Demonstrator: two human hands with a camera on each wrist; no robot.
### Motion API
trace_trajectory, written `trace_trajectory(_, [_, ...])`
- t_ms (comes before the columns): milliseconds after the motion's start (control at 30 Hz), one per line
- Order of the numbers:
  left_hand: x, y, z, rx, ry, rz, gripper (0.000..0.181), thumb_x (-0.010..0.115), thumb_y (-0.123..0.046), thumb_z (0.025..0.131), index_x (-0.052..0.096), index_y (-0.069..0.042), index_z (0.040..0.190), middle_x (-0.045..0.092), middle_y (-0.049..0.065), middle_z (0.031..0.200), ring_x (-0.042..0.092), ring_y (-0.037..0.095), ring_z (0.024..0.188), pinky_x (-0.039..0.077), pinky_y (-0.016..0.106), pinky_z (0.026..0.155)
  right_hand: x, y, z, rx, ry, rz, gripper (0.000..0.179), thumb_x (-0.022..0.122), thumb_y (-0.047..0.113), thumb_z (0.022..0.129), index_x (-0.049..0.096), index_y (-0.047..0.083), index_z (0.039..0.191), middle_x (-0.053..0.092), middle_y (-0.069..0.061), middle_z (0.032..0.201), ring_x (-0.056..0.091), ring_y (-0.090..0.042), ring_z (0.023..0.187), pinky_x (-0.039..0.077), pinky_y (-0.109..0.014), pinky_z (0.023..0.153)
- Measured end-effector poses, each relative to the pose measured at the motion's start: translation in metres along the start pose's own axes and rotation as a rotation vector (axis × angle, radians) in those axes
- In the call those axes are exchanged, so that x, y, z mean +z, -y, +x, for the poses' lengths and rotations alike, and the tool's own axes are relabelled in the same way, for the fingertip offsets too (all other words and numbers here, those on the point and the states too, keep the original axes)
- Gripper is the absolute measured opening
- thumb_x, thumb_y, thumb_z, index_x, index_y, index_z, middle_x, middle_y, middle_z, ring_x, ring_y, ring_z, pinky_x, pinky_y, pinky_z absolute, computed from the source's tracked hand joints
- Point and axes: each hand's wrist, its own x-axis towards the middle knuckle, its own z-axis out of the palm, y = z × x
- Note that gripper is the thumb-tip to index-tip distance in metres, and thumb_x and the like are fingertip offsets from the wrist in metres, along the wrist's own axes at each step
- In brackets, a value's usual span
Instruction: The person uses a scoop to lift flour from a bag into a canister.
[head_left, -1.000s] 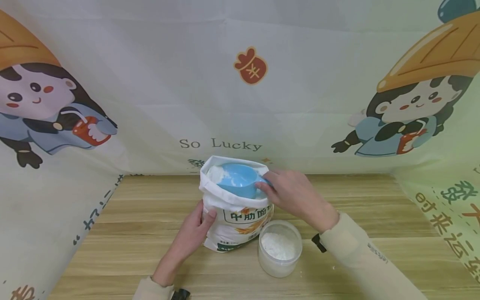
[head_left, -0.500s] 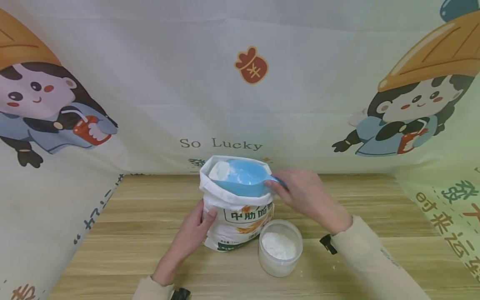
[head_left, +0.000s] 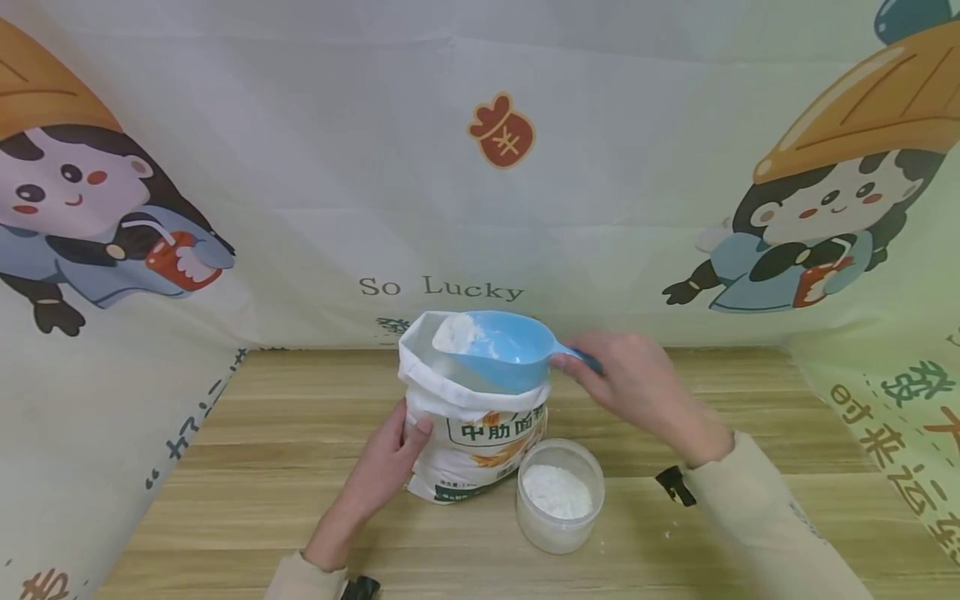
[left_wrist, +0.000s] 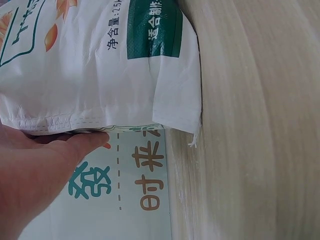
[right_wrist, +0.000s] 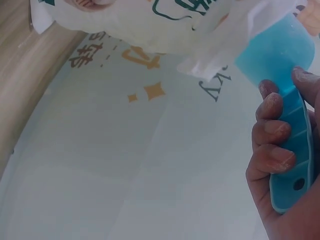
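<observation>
A blue scoop (head_left: 513,346) with white flour (head_left: 456,333) at its tip is over the mouth of the white flour bag (head_left: 438,454). My right hand (head_left: 637,387) grips the scoop's handle (right_wrist: 295,155), fingers curled round it in the right wrist view. On the bag's left side, my left hand (head_left: 382,458) holds the side edge, with the thumb on the front; the fingers behind are mostly hidden. A clear round tub (head_left: 558,537) of white flour stands in front of the bag's right corner, below my right hand.
The wooden tabletop (head_left: 262,450) spreads around the bag. Printed cloth (head_left: 600,208) hangs behind and at both sides, close behind the bag. Small white specks (head_left: 667,535) lie on the wood to the right of the tub.
My right hand has lifted the scoop up and to the right, from down inside the bag to its rim. My left hand, the bag and the tub have stayed put.
</observation>
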Motion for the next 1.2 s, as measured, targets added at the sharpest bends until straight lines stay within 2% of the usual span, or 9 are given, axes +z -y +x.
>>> trace_trajectory(267, [0.000,0.000,-0.001,-0.004,-0.002,-0.004,0.046,0.047,-0.031,0.112,0.045,-0.003,0.149,0.061,0.023,0.137,0.059,0.038,0.126,0.050,0.059,0.103,-0.008,-0.002,-0.006,-0.022,-0.017,0.012,0.016,0.072,0.023,0.100,0.077,0.009,0.103,0.077,-0.003,0.096,0.069,-0.017,0.080,0.059,-0.039,0.071])
trace_trajectory(567, [0.000,0.000,-0.002,-0.014,-0.001,-0.016,0.045,0.047,-0.032,0.112,0.046,-0.005,0.148,0.063,0.023,0.136,0.060,0.037,0.125,0.050,0.058,0.103,-0.017,-0.004,-0.013,-0.030,-0.041,0.015,0.011,0.074,0.019,0.097,0.077,0.009,0.102,0.076,-0.002,0.093,0.067,-0.016,0.077,0.058,-0.038,0.068])
trace_trajectory(867, [-0.001,-0.002,-0.001,-0.011,0.000,-0.003,0.045,0.047,-0.032,0.112,0.046,-0.004,0.148,0.062,0.023,0.137,0.059,0.037,0.126,0.049,0.059,0.103,-0.023,-0.008,-0.025,-0.061,-0.104,0.006,0.007,0.076,0.016,0.095,0.076,0.010,0.099,0.070,0.003,0.084,0.057,-0.009,0.068,0.052,-0.031,0.060])
trace_trajectory(967, [0.000,-0.002,0.000,-0.012,0.000,-0.001,0.045,0.047,-0.032,0.112,0.047,-0.004,0.148,0.062,0.022,0.137,0.059,0.037,0.126,0.048,0.059,0.104,-0.026,-0.009,-0.031,-0.048,-0.109,0.007,0.008,0.077,0.014,0.093,0.077,0.009,0.100,0.072,0.001,0.087,0.060,-0.010,0.070,0.054,-0.032,0.062])
trace_trajectory(1200, [-0.001,-0.002,0.000,0.011,0.003,-0.007,0.043,0.047,-0.030,0.112,0.048,-0.005,0.147,0.063,0.022,0.136,0.060,0.036,0.125,0.050,0.058,0.102,-0.032,-0.014,-0.041,-0.038,-0.125,0.003,0.013,0.071,0.021,0.099,0.077,0.008,0.101,0.076,-0.003,0.095,0.067,-0.013,0.077,0.059,-0.038,0.067])
